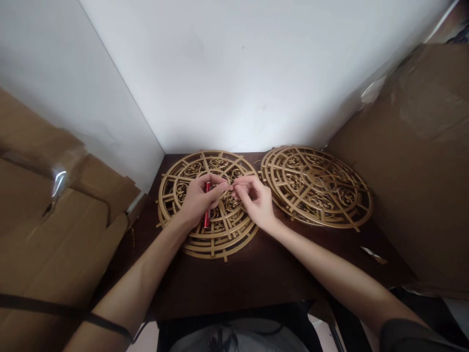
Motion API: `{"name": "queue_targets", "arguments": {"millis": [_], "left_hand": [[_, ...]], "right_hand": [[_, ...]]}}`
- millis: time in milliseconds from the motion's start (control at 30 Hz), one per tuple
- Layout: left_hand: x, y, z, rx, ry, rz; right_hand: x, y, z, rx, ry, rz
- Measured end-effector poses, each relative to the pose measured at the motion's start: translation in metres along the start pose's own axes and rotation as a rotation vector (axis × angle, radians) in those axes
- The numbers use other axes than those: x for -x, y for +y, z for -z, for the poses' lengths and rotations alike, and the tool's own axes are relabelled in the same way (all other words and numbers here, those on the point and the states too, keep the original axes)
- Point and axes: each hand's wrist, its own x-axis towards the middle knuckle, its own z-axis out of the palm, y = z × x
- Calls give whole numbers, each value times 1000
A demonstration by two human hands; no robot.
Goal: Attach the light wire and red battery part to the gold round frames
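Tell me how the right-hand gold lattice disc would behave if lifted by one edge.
The right gold disc looks thin and full of cut-outs, so it is probably light and may flex a little. Its thin spokes and small rim tabs look easy to snap. Lying flat on the dark table, it seems unlikely to roll or tip.

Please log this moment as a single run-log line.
left hand: holds red tube | right hand: pinching at tube tip | under hands: left gold fretwork disc stack | beside: right gold disc stack | surface: dark table

gold filigree discs (pixel 315 186), red tube (pixel 207 205)
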Motion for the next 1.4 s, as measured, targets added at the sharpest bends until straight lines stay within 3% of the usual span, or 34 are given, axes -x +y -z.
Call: {"name": "queue_targets", "arguments": {"millis": [367, 700, 1200, 1400], "left_hand": [[3, -1, -1, -68, 8, -120], [2, -2, 0, -63, 45, -181], [2, -4, 2, -143, 13, -161], [2, -4, 1, -330, -11, -304]], "right_hand": [[-1, -9, 0, 285, -10, 106], [-2, -6, 0, 321, -16, 137], [-2, -4, -2, 381, -56, 152], [-1, -3, -2, 393, -79, 171]]}}
